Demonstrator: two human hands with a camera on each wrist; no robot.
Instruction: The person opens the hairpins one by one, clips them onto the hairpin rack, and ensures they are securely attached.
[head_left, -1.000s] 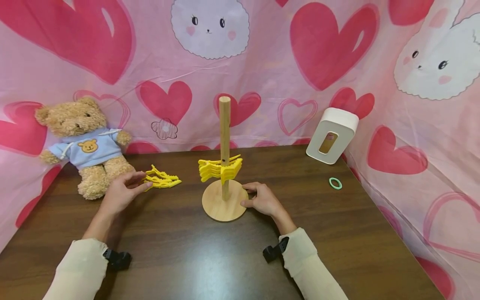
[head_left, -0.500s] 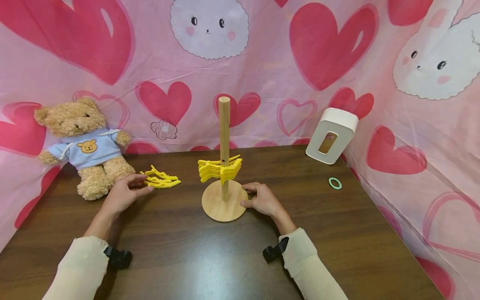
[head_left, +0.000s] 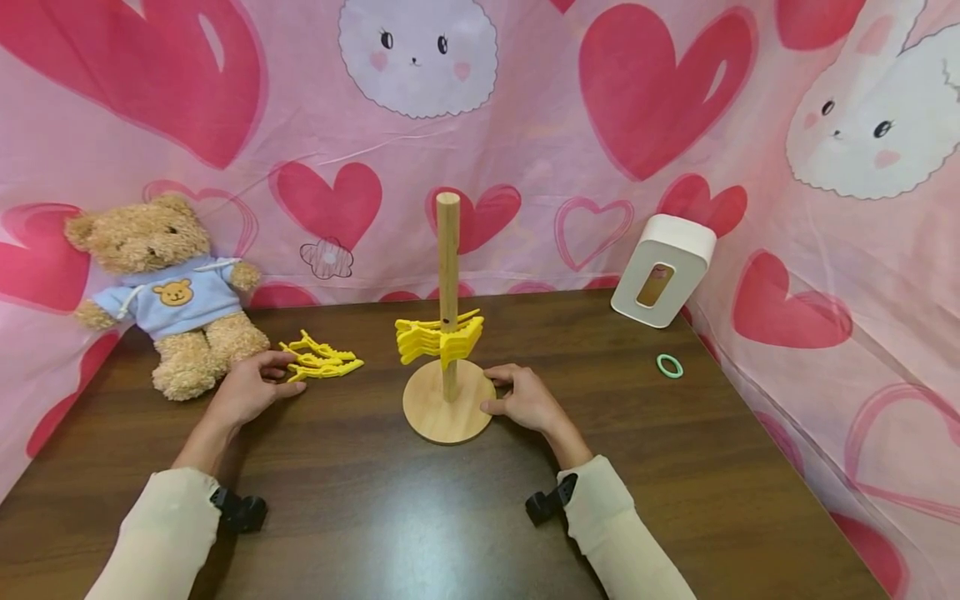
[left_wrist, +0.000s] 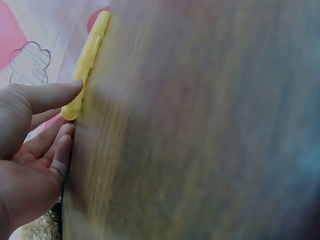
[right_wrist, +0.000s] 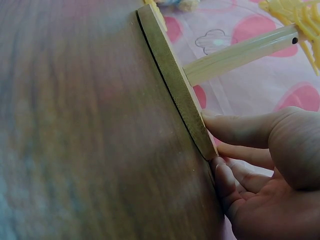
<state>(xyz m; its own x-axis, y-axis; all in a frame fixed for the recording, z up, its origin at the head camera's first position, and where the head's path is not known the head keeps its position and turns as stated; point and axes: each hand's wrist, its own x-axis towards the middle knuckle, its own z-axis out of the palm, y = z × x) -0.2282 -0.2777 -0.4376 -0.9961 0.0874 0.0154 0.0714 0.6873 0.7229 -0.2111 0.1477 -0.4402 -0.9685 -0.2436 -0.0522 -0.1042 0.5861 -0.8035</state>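
Note:
Several thin yellow plastic pieces with notched edges [head_left: 326,363] lie in a loose pile on the table, left of the middle. My left hand [head_left: 253,390] is at the pile's left end, thumb and fingers apart. In the left wrist view the thumb tip overlaps the end of a yellow piece [left_wrist: 89,60], with the other fingers loosely bent below. A wooden stand [head_left: 447,250] with an upright pole and round base stands at the centre. Similar yellow pieces [head_left: 427,340] hang bunched partway up its pole. My right hand [head_left: 525,398] holds the base's right rim [right_wrist: 175,90], thumb on top.
A teddy bear [head_left: 183,292] in a blue top sits at the back left, close behind the left hand. To the back right are a white box with an oval opening [head_left: 684,242] and a small green ring [head_left: 659,360]. A pink heart-patterned cloth [head_left: 510,142] hangs behind.
My left hand has shifted slightly down and back, its thumb now lower and clear of the pile's middle. The right hand stays on the base. The view has drifted slightly.

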